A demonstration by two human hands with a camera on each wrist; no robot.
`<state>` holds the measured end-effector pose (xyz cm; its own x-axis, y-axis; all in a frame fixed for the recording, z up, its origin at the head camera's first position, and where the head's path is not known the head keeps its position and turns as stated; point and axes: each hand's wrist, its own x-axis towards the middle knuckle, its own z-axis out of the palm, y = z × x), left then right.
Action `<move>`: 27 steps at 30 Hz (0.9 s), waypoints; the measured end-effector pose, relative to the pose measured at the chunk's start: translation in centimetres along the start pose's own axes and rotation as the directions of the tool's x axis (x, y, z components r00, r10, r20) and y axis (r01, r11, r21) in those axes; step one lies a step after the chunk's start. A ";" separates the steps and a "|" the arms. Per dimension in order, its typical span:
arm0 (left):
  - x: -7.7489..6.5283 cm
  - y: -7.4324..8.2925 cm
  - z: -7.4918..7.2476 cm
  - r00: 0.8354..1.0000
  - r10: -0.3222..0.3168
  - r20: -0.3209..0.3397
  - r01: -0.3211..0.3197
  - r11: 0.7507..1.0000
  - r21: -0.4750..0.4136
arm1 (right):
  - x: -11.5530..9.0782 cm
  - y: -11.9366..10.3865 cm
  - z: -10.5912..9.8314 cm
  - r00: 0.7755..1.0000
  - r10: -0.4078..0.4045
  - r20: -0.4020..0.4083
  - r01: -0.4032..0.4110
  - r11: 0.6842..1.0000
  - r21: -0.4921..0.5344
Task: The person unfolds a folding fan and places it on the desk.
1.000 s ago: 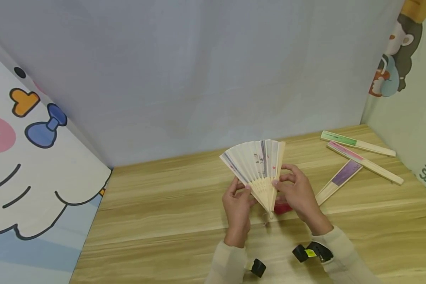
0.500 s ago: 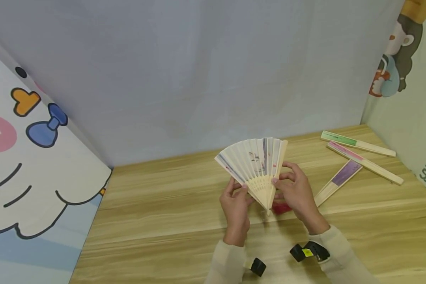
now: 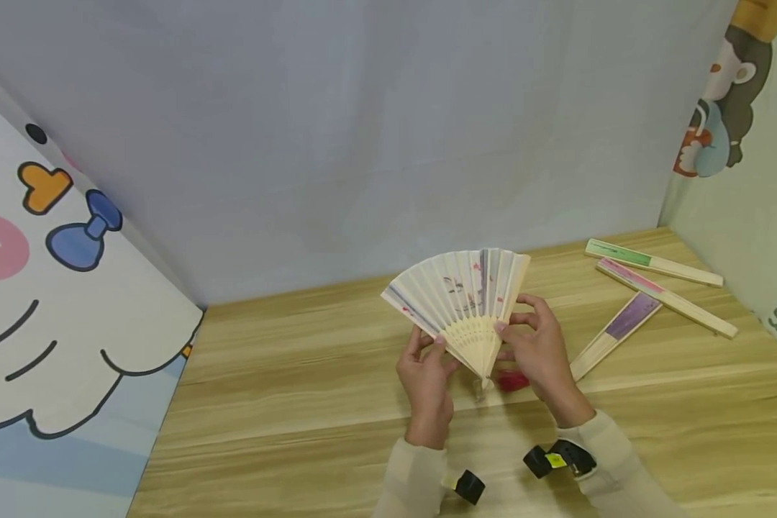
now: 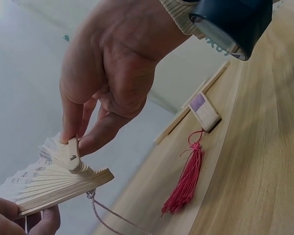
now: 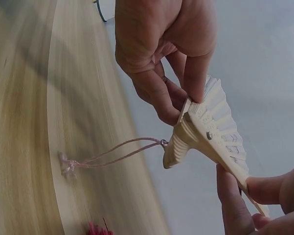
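A folding fan [image 3: 456,291] with pale pleated leaf, flower pattern and wooden ribs is spread partway in the head view, its pivot end toward the wearer. My left hand [image 3: 425,381] pinches its left outer stick between thumb and fingers. On the opposite side my right hand [image 3: 545,356] pinches the ribs by the right outer stick, thumb on the near face. In the right wrist view, a pink cord [image 5: 122,144] hangs from the fan's pivot down to the table. A red tassel [image 4: 186,178] lies on the wood beside a folded purple fan [image 4: 204,110].
To the right lie a folded green fan [image 3: 654,262], a folded pink fan [image 3: 667,297] and the purple one, partly under the pink. The wooden table [image 3: 285,360] meets a grey cloth backdrop [image 3: 362,144] behind; printed panels [image 3: 84,288] stand at either side.
The fan has spread wider, its left edge swinging left with my left hand. Its pivot has shifted slightly left and away from the wearer; my right hand has drifted slightly left.
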<state>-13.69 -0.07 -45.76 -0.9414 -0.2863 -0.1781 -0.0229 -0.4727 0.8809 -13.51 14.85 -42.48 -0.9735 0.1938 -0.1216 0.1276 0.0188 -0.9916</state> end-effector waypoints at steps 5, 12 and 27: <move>0.2 -0.1 -0.1 1.000 -0.012 -0.019 0.011 1.000 -0.016 | 0.1 0.1 0.2 1.000 -0.001 -0.018 0.002 1.000 0.027; 0.4 0.1 -0.2 0.998 -0.038 -0.042 0.037 0.999 -0.028 | 0.2 0.3 0.2 0.999 -0.002 -0.042 0.005 0.997 0.075; 0.6 0.5 -0.3 0.994 -0.028 -0.106 0.018 0.996 -0.091 | 0.2 -0.1 0.9 0.993 -0.001 -0.122 0.023 0.983 0.184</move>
<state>-14.20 -0.69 -45.55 -0.8993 -0.3599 -0.2484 -0.0095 -0.5518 0.8339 -13.92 14.01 -42.45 -0.9432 0.3117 -0.1149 0.0680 -0.1574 -0.9852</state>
